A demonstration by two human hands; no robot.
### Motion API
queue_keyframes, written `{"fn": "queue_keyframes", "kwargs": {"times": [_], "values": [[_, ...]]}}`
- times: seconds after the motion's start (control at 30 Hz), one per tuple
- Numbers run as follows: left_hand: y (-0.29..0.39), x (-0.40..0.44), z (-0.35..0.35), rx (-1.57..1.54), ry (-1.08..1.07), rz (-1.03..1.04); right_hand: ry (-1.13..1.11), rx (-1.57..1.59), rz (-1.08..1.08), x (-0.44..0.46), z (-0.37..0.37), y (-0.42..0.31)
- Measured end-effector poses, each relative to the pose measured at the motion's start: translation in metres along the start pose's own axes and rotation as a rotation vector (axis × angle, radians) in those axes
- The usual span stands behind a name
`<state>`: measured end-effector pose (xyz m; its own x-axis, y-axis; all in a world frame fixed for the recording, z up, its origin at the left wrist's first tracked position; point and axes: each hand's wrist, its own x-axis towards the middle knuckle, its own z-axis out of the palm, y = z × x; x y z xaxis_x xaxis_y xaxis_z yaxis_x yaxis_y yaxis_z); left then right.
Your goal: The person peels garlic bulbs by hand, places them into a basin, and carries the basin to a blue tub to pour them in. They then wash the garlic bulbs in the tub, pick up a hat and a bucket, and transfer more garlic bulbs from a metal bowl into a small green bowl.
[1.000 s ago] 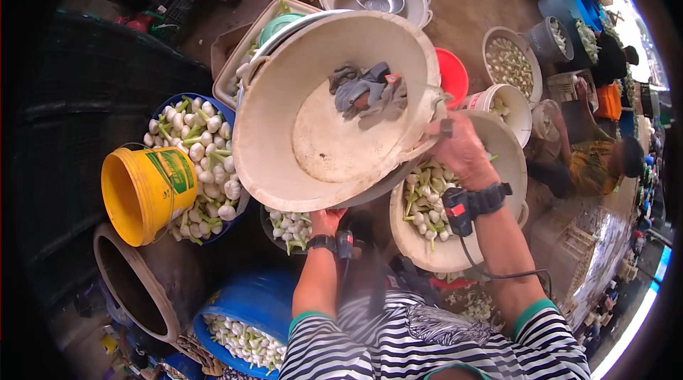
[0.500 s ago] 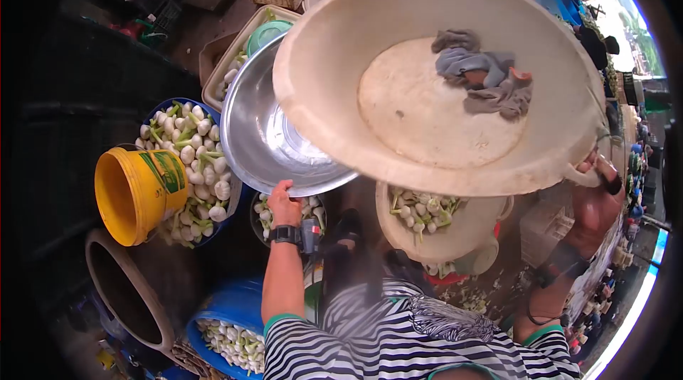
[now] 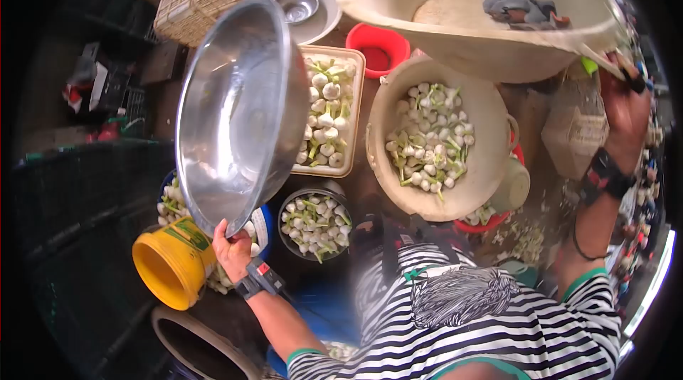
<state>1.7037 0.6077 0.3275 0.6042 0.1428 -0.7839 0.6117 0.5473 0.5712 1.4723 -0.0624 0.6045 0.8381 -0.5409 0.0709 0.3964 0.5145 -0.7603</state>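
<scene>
My left hand [image 3: 233,248] grips the lower rim of a shiny metal basin [image 3: 238,106], which is tilted steeply with its hollow facing left. On the right, my right hand [image 3: 626,99] is closed on the handle of a large beige plastic tub [image 3: 448,42]. Some crumpled grey cloths [image 3: 518,4] lie inside that tub. Below it stands another beige tub [image 3: 382,167] holding garlic bulbs [image 3: 430,142] with green stems. Behind the metal basin, a tray [image 3: 359,95] full of garlic is partly covered.
A dark bucket [image 3: 283,238] of garlic stands near my feet. A yellow bucket [image 3: 160,266] leans at the left against more garlic. Further off are a red bowl [image 3: 377,42], a wicker basket [image 3: 192,7] and a white basin [image 3: 324,21]. A pale crate [image 3: 580,131] sits at the right.
The metal basin has swung left and tipped more upright. The large tub has moved away and slightly right, uncovering the garlic-filled tub, the red bowl and more of the tray.
</scene>
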Motion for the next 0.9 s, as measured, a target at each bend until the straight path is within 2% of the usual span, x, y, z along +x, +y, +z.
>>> {"fn": "queue_keyframes", "kwargs": {"times": [0.1,0.13,0.2,0.37,0.43,0.5,0.53,0.6,0.67,0.7,0.73,0.83,0.87,0.9], "values": [[0.035,-0.038,0.043,-0.208,-0.059,-0.131,-0.067,0.011,-0.022,0.017,0.009,0.038],[0.042,-0.04,0.047,-0.262,-0.059,-0.044,-0.042,0.032,0.004,0.024,0.008,0.047],[0.063,-0.038,0.049,-0.314,-0.134,-0.052,-0.012,0.078,0.065,0.042,0.003,0.069],[0.11,-0.063,0.087,-0.366,-0.287,0.066,-0.13,0.287,0.184,0.085,0.023,0.172],[0.119,-0.068,0.095,-0.36,-0.318,0.123,-0.267,0.394,0.192,0.089,0.034,0.215],[0.12,-0.077,0.108,-0.333,-0.341,0.204,0.012,0.225,0.231,0.084,0.032,0.272],[0.114,-0.087,0.118,-0.306,-0.347,0.257,0.024,0.189,0.244,0.072,0.036,0.302],[0.104,-0.1,0.128,-0.292,-0.425,0.22,-0.017,0.101,0.203,0.039,0.027,0.369],[0.09,-0.1,0.131,-0.302,-0.432,0.171,0.453,0.025,0.591,0.004,0.024,0.415],[0.086,-0.097,0.13,-0.304,-0.433,0.143,0.573,-0.05,0.711,-0.01,0.021,0.434],[0.081,-0.08,0.115,-0.245,-0.505,0.139,0.595,-0.183,0.787,-0.025,0.017,0.449],[0.045,-0.097,0.129,-0.21,-0.46,0.146,0.527,-0.537,0.924,-0.041,0.011,0.452],[0.029,-0.103,0.139,-0.191,-0.358,0.159,0.481,-0.589,0.927,-0.037,0.005,0.441],[0.013,-0.11,0.152,-0.173,-0.259,0.171,0.4,-0.459,0.851,-0.032,0.002,0.418]]}}
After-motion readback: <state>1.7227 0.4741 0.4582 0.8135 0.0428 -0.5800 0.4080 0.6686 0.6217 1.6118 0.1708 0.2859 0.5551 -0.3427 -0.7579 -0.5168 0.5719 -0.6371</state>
